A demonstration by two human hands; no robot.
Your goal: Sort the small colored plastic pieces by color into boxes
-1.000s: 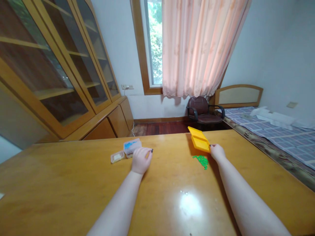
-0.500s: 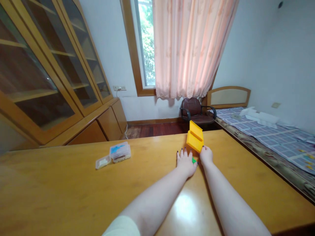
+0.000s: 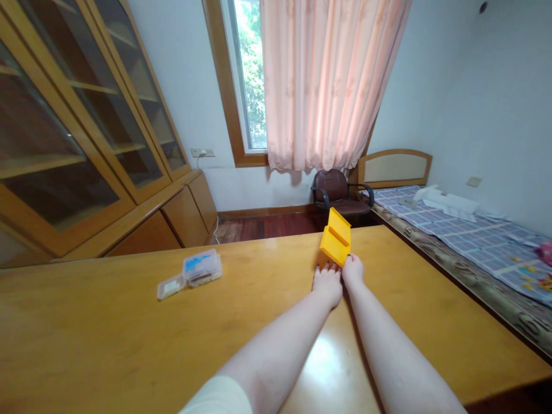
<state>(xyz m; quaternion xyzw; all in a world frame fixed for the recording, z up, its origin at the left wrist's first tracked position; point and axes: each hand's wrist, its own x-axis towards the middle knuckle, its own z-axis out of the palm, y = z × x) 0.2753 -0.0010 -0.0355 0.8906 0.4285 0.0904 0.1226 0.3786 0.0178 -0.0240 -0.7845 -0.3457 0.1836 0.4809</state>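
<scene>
My right hand (image 3: 353, 272) pinches the near right corner of a yellow plastic case (image 3: 336, 246), which is hinged open and tilted up above the table. Just left of it, my left hand (image 3: 328, 286) lies palm down with its fingers stretched forward, dark nails pointing at the case's lower edge. The left thumb is out of sight, and so is whatever lies under that palm. Whether the left fingertips touch the case I cannot tell.
Both arms reach over a wooden table (image 3: 129, 333). Left on it sit a clear box with a blue label (image 3: 202, 268) and a small clear container (image 3: 171, 286). Beyond stand a brown armchair (image 3: 338, 190), a bed (image 3: 452, 230) at right and a glass-door cabinet (image 3: 142, 190) at left.
My left hand's fingers have drawn closer together and moved nearer the yellow case. The small green piece beside its thumb is no longer visible. The view has shifted slightly right.
</scene>
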